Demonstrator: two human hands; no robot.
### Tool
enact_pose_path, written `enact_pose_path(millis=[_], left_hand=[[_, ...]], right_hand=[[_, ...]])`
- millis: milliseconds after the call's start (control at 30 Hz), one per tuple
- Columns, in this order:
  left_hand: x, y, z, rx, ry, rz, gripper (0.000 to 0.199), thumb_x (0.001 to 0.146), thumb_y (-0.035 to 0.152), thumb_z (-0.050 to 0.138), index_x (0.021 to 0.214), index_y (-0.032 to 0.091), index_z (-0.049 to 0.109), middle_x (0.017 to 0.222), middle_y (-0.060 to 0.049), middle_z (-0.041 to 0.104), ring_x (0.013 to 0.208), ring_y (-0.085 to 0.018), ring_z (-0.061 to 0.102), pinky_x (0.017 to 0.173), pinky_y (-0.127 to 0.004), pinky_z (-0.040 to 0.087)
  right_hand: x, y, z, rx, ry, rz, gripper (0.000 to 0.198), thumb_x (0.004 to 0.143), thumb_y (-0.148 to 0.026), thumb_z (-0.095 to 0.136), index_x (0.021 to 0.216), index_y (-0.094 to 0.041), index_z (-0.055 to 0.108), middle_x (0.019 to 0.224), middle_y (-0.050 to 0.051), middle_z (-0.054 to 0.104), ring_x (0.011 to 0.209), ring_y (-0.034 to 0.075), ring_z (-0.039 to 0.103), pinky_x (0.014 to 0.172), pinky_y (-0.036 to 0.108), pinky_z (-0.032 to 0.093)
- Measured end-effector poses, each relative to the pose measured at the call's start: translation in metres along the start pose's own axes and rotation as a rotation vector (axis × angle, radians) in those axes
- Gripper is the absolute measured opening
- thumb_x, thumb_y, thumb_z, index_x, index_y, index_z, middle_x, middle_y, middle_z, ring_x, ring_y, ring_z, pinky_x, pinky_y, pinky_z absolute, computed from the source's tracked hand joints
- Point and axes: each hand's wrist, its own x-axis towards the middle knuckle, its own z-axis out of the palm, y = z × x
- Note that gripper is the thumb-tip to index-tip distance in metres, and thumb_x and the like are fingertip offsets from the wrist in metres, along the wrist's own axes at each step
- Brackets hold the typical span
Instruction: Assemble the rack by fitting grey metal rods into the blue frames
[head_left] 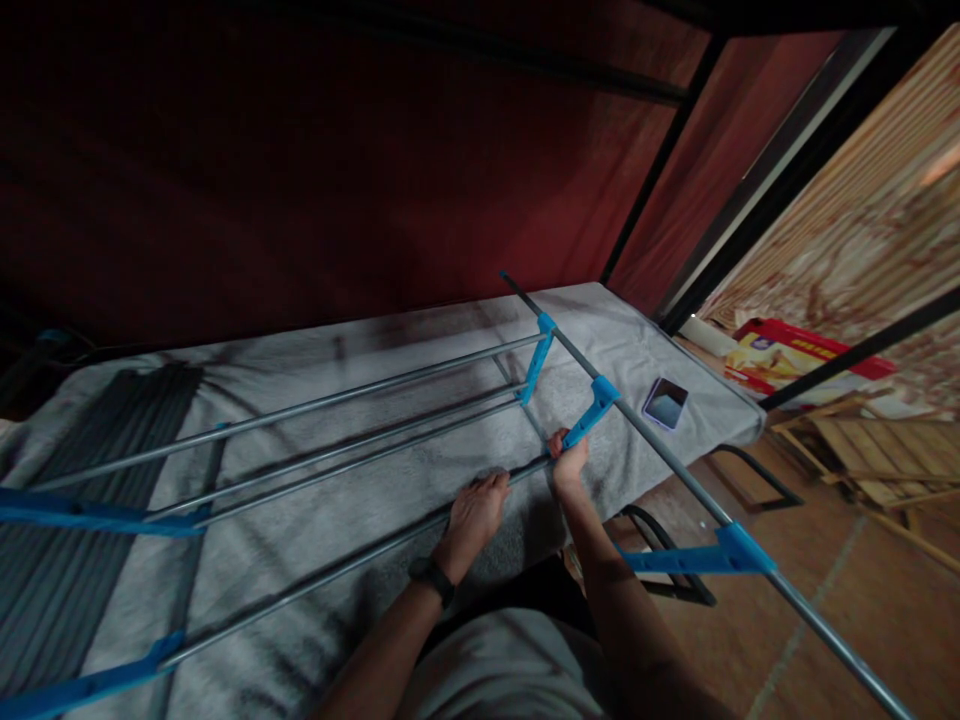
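Observation:
My left hand (pixel 477 515), a dark band on its wrist, is closed over a grey metal tube (pixel 322 580) near the tube's right end. At that end my right hand (pixel 570 463) grips the lower end of a blue plastic bracket (pixel 592 412), where the tube meets it. The bracket's upper end sits on a long slanting metal pole (pixel 667 450). Farther back, a second blue bracket (pixel 536 360) on the same pole takes several thinner parallel rods. The exact joint under my right fingers is hidden.
The frame lies over a grey blanket-covered bed (pixel 585 530), with several loose dark tubes (pixel 97 500) at left. A phone (pixel 666 403) rests right of the pole. Another blue bracket (pixel 690 560) juts out near my right forearm. Beyond are a red-yellow box (pixel 787 355) and wooden furniture (pixel 885 455).

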Motion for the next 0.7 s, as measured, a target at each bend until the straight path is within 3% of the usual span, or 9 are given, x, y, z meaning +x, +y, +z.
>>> enact_pose_path(millis=[200,433,700], left_hand=[[-0.002,0.000,0.000,0.009,0.025,-0.011,0.038,0.103,0.029,0.030,0.132,0.022,0.055,0.121,-0.007,0.070,0.106,-0.022,0.068,0.086,-0.034,0.051],[-0.003,0.000,-0.002,0.005,0.015,0.024,0.039,0.103,0.027,0.029,0.131,0.022,0.054,0.116,-0.008,0.071,0.103,-0.022,0.068,0.085,-0.034,0.051],[-0.003,0.001,-0.008,0.008,-0.026,0.015,0.038,0.103,0.028,0.028,0.130,0.022,0.054,0.115,-0.008,0.071,0.101,-0.022,0.068,0.084,-0.033,0.051]], right_hand=[[-0.002,0.001,0.003,-0.008,0.059,-0.022,0.047,0.085,-0.062,0.036,0.054,-0.027,0.031,0.043,-0.006,0.030,0.039,0.011,0.029,0.038,0.026,0.021],[-0.006,-0.005,-0.001,-0.007,-0.017,-0.001,0.046,0.084,-0.055,0.039,0.050,-0.026,0.031,0.040,-0.006,0.029,0.037,0.010,0.028,0.038,0.026,0.023],[-0.005,-0.010,0.000,-0.036,-0.080,-0.007,0.050,0.083,-0.064,0.038,0.051,-0.027,0.029,0.038,-0.006,0.027,0.036,0.010,0.026,0.037,0.026,0.020]])
